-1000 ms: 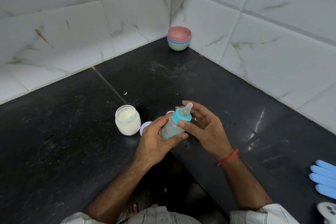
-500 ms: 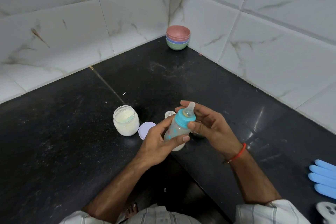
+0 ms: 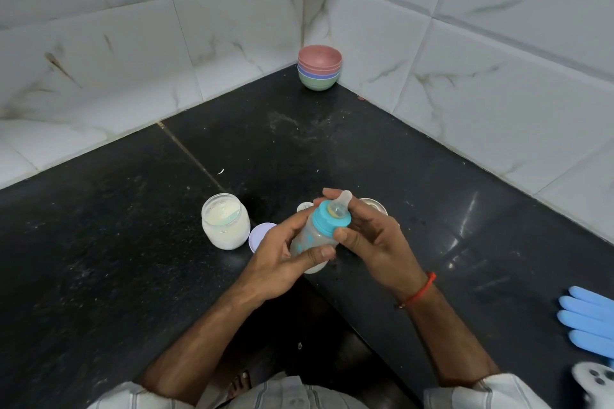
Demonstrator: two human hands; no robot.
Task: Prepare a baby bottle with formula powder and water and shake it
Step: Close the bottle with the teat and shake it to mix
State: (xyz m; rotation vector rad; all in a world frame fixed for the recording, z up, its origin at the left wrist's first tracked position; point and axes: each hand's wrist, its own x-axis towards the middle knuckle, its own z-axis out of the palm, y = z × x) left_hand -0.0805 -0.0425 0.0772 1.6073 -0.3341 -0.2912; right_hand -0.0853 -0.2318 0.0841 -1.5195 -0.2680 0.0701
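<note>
A small baby bottle (image 3: 314, 236) with a teal collar and a clear teat is held tilted above the black counter (image 3: 116, 259). My left hand (image 3: 285, 256) wraps its cloudy body from below. My right hand (image 3: 368, 232) grips the teal collar, thumb in front and fingers behind the teat. An open glass jar of white formula powder (image 3: 225, 226) stands to the left of the hands, a teal scoop inside it. Its pale lilac lid (image 3: 259, 236) lies flat beside it, partly hidden by my left hand.
A small steel cup (image 3: 373, 204) and a white cap (image 3: 304, 207) sit behind my hands, mostly hidden. Stacked coloured bowls (image 3: 319, 67) stand in the tiled corner. A blue glove (image 3: 588, 319) and a white device (image 3: 594, 382) lie at the right edge.
The bottle has tilted more toward me, so the teat faces the camera. My right hand shifted around the teal collar. Both hands stay in the same spot.
</note>
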